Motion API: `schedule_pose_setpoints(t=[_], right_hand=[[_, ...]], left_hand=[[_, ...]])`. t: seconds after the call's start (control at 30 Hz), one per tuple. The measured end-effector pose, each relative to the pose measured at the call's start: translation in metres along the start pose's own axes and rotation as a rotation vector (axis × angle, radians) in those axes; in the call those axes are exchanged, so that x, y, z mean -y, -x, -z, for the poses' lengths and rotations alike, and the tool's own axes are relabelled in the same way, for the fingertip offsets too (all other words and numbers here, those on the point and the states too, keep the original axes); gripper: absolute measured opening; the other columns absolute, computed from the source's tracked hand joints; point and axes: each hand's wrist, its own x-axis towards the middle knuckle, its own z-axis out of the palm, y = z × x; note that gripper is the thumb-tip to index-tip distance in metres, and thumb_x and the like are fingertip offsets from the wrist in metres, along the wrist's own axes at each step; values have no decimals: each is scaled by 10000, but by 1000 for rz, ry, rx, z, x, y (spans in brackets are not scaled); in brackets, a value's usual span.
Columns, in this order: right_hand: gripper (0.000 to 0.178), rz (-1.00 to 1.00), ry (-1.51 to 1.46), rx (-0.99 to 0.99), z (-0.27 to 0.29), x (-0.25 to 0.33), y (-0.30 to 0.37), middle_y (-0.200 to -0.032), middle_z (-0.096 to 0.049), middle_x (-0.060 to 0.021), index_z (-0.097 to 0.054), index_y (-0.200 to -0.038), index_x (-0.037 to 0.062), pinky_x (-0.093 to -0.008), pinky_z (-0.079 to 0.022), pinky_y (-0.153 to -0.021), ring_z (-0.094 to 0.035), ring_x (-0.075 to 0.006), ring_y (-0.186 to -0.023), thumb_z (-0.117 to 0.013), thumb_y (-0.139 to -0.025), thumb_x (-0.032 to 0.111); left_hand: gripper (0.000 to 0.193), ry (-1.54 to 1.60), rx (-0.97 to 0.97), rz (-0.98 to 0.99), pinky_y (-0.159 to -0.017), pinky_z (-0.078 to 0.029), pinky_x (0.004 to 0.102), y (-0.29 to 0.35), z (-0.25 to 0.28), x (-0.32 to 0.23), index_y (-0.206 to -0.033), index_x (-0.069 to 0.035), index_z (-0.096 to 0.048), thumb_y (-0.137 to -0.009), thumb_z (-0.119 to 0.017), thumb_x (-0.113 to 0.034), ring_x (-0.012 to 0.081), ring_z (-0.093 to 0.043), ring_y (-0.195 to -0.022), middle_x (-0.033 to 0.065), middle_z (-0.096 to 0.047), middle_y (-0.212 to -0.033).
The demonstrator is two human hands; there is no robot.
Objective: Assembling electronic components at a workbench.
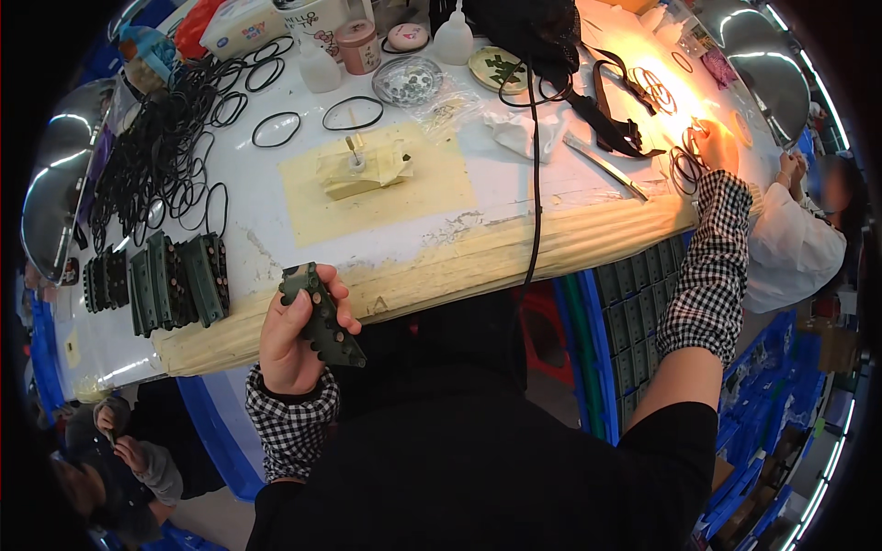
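A white pack [243,29] lies left of a pink jar [357,50].

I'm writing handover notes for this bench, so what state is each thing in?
Left hand: gripping
Green piece: held, tilted
Right hand: at black loops, grip unclear
Green row: standing side by side
Loop pile: tangled
White tissue: crumpled
Metal tool: lying flat
White bottle at the back: upright
Round dish: holding green bits
Tabletop: chipped near front edge
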Motion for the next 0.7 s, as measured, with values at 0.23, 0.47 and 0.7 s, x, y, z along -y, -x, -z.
schedule_pose_setpoints(t=[0.23, 0.47, 0.7], right_hand=[[171, 85, 139, -222, -12, 14, 0, -961, -680, -157, -642, -1012, 126, -459, -514, -752, -657, -350, -867, -608, -898, 249], [191, -44, -219, -528, -6, 4, -3, -941, -732, -101, -704, -1069, 108, -322, -539, -746, -711, -215, -871, -637, -906, 179], [212, -122, -413, -568, 25, 19, 31, -761, -713, -54, -730, -1022, 79, -261, -509, -645, -679, -105, -713, -652, -917, 246]], left_hand=[[348, 2, 0, -8, -795, -573, 380, 3, -2, 2, -1260, 41, -495, -1005, -482, -196, 209, -621, -875, 138, -580, -1079], [351, 12, -31, -4, -801, -572, 378, 6, 5, 2, -1258, 43, -496, -1006, -482, -201, 207, -624, -876, 136, -581, -1077], [344, 8, -32, 0, -798, -572, 377, 6, 2, 2, -1253, 37, -500, -1009, -477, -204, 206, -627, -866, 128, -580, -1070]])
